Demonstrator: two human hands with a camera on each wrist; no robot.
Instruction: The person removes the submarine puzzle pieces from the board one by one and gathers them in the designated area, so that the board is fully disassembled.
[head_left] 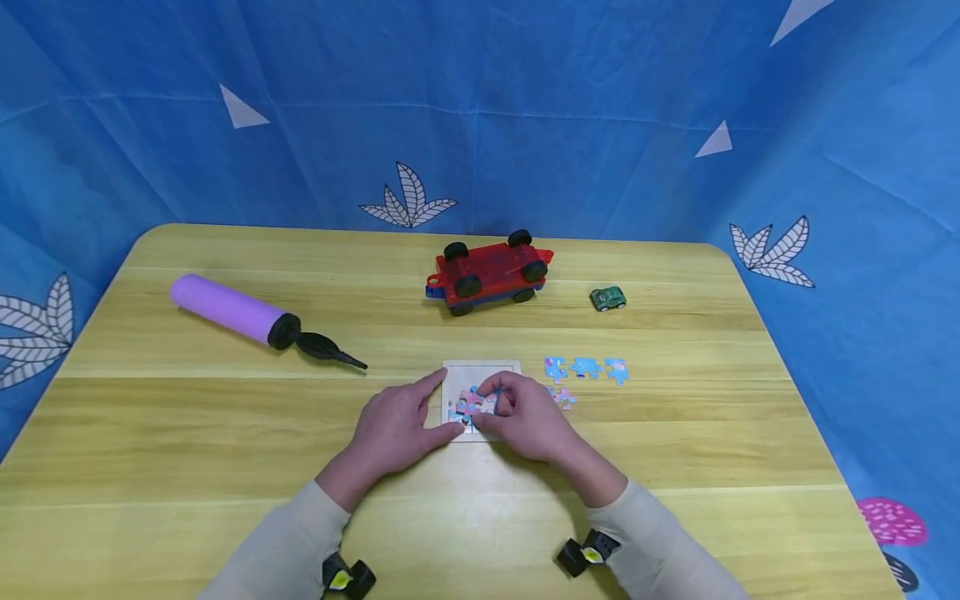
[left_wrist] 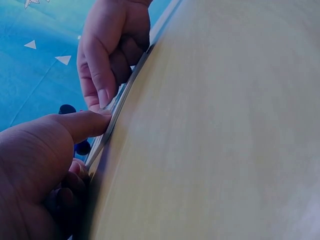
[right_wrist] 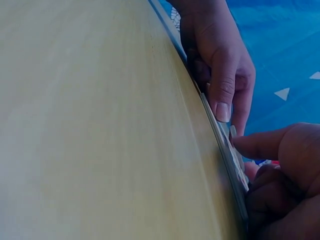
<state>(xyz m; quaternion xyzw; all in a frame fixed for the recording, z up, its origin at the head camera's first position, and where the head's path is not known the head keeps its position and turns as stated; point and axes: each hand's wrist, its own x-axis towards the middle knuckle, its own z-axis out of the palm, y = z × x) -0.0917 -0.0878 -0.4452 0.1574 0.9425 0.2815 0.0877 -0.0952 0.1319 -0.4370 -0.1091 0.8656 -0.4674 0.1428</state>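
A pale square puzzle tray (head_left: 480,364) lies flat on the table, with several joined or overlapping pink and blue pieces (head_left: 469,403) in its lower part. My left hand (head_left: 393,425) rests at the tray's left side, thumb and index finger spread and straight; the thumb tip presses near the lower edge. Above the tray, my right hand (head_left: 528,417) pinches a jigsaw piece between thumb and fingers. That piece (right_wrist: 233,131) shows tilted by the thumb tip in the right wrist view. The fingers partly cover it, so its fit cannot be told.
Several loose jigsaw pieces (head_left: 586,367) lie right of the tray, one (head_left: 562,398) close to my right hand. Behind stands an overturned red toy vehicle (head_left: 491,271) with black wheels. A small green car (head_left: 607,298) is at right, a purple hand pump (head_left: 232,310) at left.
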